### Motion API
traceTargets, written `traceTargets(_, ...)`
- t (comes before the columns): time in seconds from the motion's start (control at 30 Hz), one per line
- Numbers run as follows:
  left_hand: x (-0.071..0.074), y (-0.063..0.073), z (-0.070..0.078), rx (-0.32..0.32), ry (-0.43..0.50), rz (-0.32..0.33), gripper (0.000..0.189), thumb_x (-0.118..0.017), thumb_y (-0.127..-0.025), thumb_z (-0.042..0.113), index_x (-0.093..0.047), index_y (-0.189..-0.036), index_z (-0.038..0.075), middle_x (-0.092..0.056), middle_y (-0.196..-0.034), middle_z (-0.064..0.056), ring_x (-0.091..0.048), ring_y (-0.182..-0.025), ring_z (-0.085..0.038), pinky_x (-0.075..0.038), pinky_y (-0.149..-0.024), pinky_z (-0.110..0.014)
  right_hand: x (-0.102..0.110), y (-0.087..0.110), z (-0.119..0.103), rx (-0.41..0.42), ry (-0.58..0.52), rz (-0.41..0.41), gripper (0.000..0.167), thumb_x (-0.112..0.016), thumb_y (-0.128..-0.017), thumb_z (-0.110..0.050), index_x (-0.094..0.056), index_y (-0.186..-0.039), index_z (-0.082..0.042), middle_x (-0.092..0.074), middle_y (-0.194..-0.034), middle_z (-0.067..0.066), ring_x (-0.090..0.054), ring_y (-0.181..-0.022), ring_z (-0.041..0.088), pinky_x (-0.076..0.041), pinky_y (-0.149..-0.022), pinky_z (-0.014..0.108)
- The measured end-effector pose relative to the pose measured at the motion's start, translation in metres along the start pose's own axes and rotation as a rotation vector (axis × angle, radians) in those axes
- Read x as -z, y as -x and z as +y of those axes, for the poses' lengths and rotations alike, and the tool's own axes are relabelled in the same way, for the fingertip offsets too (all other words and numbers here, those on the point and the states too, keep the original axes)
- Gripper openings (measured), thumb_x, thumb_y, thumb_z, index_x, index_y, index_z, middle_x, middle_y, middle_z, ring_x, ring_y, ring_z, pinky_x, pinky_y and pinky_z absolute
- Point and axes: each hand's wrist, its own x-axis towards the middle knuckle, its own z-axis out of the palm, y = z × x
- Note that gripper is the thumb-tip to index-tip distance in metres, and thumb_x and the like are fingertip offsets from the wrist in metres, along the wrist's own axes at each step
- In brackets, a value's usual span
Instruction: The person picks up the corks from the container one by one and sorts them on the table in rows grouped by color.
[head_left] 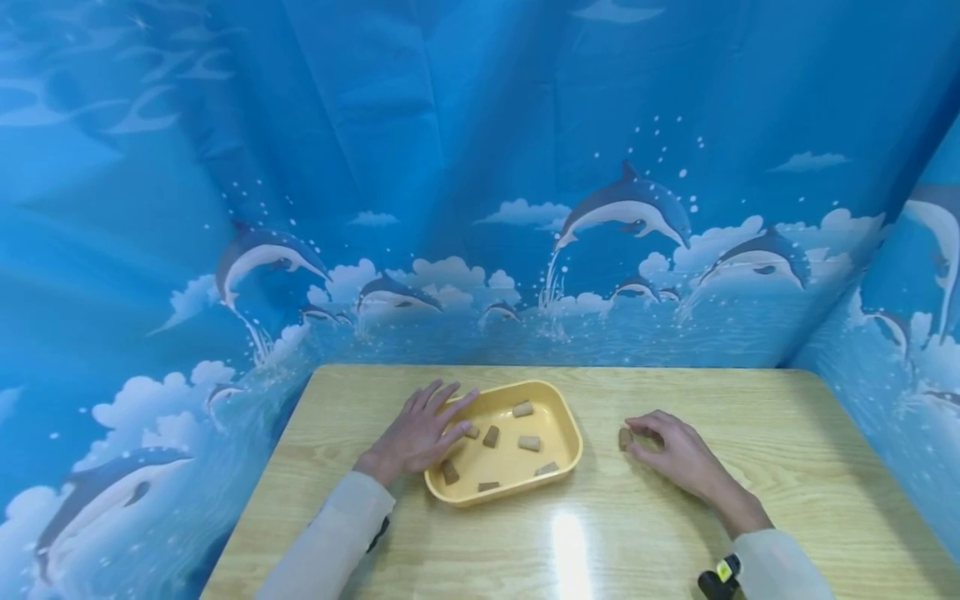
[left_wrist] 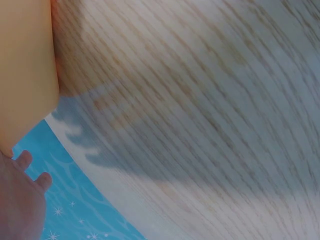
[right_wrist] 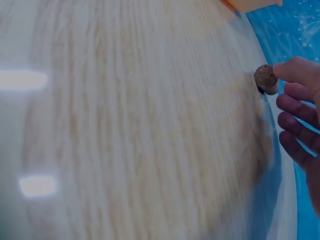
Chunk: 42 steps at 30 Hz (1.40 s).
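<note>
Curtain (head_left: 465, 125) first, blue and wide, right behind the far edge of the table (head_left: 757, 417), so we'd say anything rolling off the back could vanish down there. Onto the wood, and we have the yellow tray (head_left: 558, 432). Over its left rim lies the left hand (head_left: 420, 433), fingers spread, thumb reaching inside; lean too hard there, and we fear the tray could tip or skid. Across we go to the right hand (head_left: 678, 450), well apart from the tray, thumb and finger pinching. Now the corks: seven corks (head_left: 528, 443) lie scattered on the tray floor, and between those fingertips sits a lone cork (head_left: 625, 439). That wrist view is dim, so we cannot tell whether it is clear of the wood. It's our biggest worry: short, round, held only by fingertips, it could squirt out under an uneven squeeze and roll away.
</note>
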Motion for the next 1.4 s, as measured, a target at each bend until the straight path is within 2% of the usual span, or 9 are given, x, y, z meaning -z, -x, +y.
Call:
traceTargets(0.2,0.001,0.000,0.000,0.005,0.003,-0.006,0.064,-0.029,-0.117,0.060,-0.021,-0.175,0.037,-0.024,-0.182,-0.011,-0.016,-0.169,-0.043,-0.018,-0.135,-0.067,0.004,-0.005,-0.009,-0.007,-0.013,0.018,0.045,-0.080,-0.101,-0.034,-0.074,-0.137,-0.008,-0.075,-0.128,0.008,-0.071,-0.121,0.034,-0.059,-0.106,0.062)
traceTargets(0.5,0.001,0.000,0.000,-0.003,0.006,-0.001,0.064,-0.028,-0.117,0.060,-0.021,-0.175,0.036,-0.025,-0.181,-0.012,-0.017,-0.169,-0.043,-0.019,-0.135,-0.068,0.005,-0.015,-0.033,0.057,-0.050,0.024,0.040,-0.080,-0.101,-0.022,-0.074,-0.137,-0.007,-0.074,-0.131,0.009,-0.071,-0.123,0.038,-0.061,-0.102,0.062)
traceTargets(0.63,0.001,0.000,0.000,-0.004,0.002,-0.004,0.064,-0.028,-0.116,0.061,-0.021,-0.175,0.036,-0.025,-0.181,-0.012,-0.017,-0.169,-0.043,-0.019,-0.135,-0.068,0.001,-0.022,-0.044,0.095,-0.060,0.031,0.040,-0.081,-0.100,-0.022,-0.074,-0.136,-0.006,-0.074,-0.132,0.012,-0.070,-0.123,0.040,-0.062,-0.101,0.062)
traceTargets(1.0,0.001,0.000,0.001,0.003,-0.002,-0.007,0.064,-0.027,-0.116,0.061,-0.020,-0.175,0.037,-0.024,-0.182,-0.011,-0.017,-0.169,-0.042,-0.018,-0.135,-0.067,-0.011,-0.040,-0.078,0.124,-0.127,0.013,0.043,-0.084,-0.098,-0.027,-0.075,-0.136,-0.009,-0.075,-0.130,0.008,-0.070,-0.120,0.035,-0.060,-0.102,0.063)
traceTargets(1.27,0.002,0.001,0.002,-0.001,-0.006,-0.007,0.064,-0.028,-0.117,0.061,-0.020,-0.176,0.036,-0.025,-0.181,-0.012,-0.017,-0.169,-0.042,-0.018,-0.136,-0.066,-0.025,-0.051,-0.098,0.196,-0.123,-0.006,0.044,-0.083,-0.098,-0.028,-0.075,-0.134,-0.005,-0.075,-0.128,0.009,-0.072,-0.118,0.033,-0.061,-0.102,0.059)
traceTargets(1.4,0.002,0.001,0.001,0.000,-0.005,-0.003,0.064,-0.028,-0.117,0.060,-0.021,-0.175,0.036,-0.025,-0.181,-0.011,-0.017,-0.169,-0.042,-0.018,-0.136,-0.066,-0.031,-0.056,-0.106,0.190,-0.143,-0.031,0.045,-0.083,-0.098,-0.028,-0.074,-0.136,-0.006,-0.074,-0.129,0.008,-0.070,-0.120,0.032,-0.060,-0.104,0.059)
